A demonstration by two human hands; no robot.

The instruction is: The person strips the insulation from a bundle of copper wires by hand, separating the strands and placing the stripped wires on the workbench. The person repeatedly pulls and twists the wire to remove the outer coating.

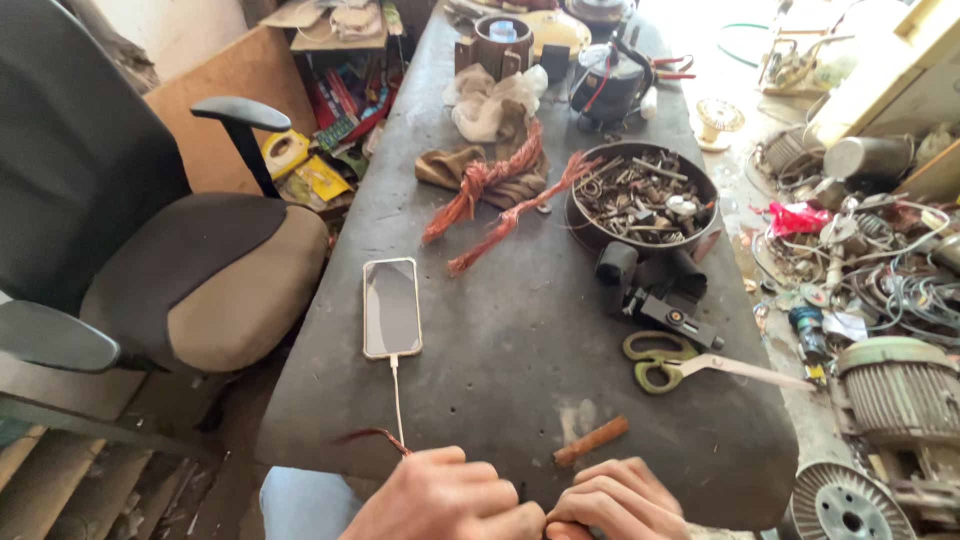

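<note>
At the near edge of the dark workbench [520, 330], my left hand [445, 497] and my right hand [618, 500] are both closed and pressed together. A strand of reddish copper wire [375, 436] runs out from under my left hand; what the fingers pinch between them is hidden. A short brown stick [592, 441] lies just beyond my right hand. Two bundles of copper wire [500, 195] lie further up the bench.
A phone [391, 306] on a white cable lies left of centre. Green-handled scissors [680, 364] and a black tool [660, 300] lie to the right, behind them a round bowl [640, 195] of metal scrap. An office chair [170, 250] stands left; motor parts [890, 390] crowd the floor on the right.
</note>
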